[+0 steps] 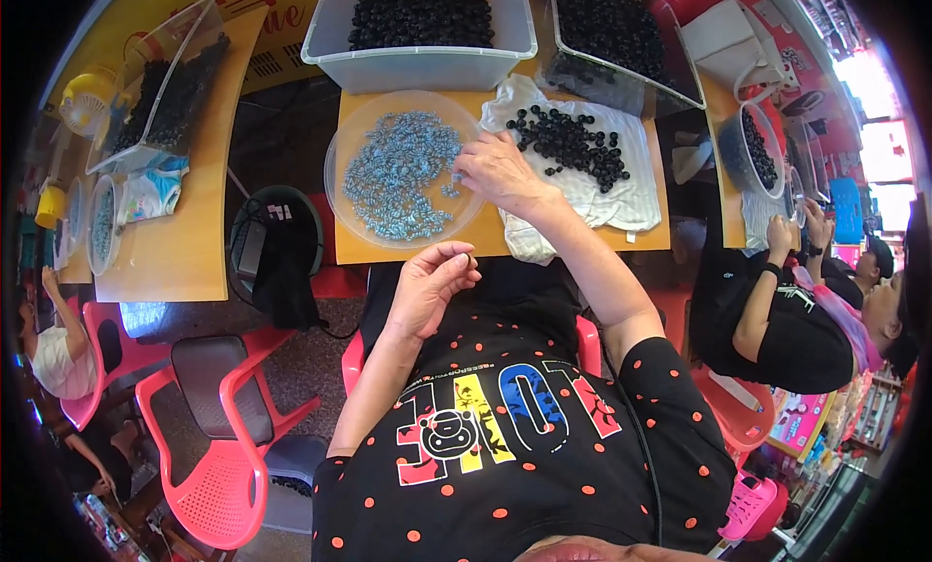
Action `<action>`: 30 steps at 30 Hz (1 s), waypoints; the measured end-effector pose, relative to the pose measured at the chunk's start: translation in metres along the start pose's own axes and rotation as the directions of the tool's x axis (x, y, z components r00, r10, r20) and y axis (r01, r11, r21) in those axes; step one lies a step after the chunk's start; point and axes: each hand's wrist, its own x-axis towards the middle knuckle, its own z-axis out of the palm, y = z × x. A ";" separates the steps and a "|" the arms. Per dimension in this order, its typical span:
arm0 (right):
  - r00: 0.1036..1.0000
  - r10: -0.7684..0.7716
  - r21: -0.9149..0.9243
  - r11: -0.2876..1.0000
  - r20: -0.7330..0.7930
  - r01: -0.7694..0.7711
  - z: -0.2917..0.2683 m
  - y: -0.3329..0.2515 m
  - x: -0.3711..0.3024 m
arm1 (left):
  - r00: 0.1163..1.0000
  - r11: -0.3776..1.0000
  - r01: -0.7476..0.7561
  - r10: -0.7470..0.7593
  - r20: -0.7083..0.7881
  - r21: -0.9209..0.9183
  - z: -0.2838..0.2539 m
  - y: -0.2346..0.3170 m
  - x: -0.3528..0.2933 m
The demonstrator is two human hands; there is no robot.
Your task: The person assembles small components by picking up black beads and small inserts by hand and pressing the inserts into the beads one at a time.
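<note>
My left hand [432,288] is raised at the table's near edge, thumb and fingers pinched on a small round black part [472,261] that is mostly hidden. My right hand [500,172] reaches over the right rim of a round clear tray [337,198], its fingers drawn together and pointing down. Inside the tray lie many small light-blue metallic pieces [403,164], a few right by my right fingertips. Whether those fingers hold a piece cannot be seen. Beside that hand, many small round black parts [582,149] are spread on a white cloth [636,208].
Behind the tray stands a clear plastic bin [417,72] of black parts, with a second bin [621,91] to its right. Another table [184,242] and a pink chair [218,465] are at left. Co-workers sit at both sides, one [791,310] near the right-hand table.
</note>
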 end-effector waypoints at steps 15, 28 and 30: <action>0.841 0.419 0.902 0.103 0.342 -0.419 -0.055 -0.010 -0.073 | 0.979 0.941 -0.193 0.204 -0.009 0.278 0.038 -0.009 0.026; 0.853 0.429 0.954 -0.101 0.297 -0.281 -0.055 -0.002 -0.134 | 0.948 0.781 -0.306 0.300 0.102 0.545 0.072 -0.028 0.057; 0.811 0.517 0.944 0.015 0.274 -0.328 -0.053 -0.005 -0.137 | 0.946 0.761 -0.311 0.303 0.112 0.569 0.071 -0.033 0.060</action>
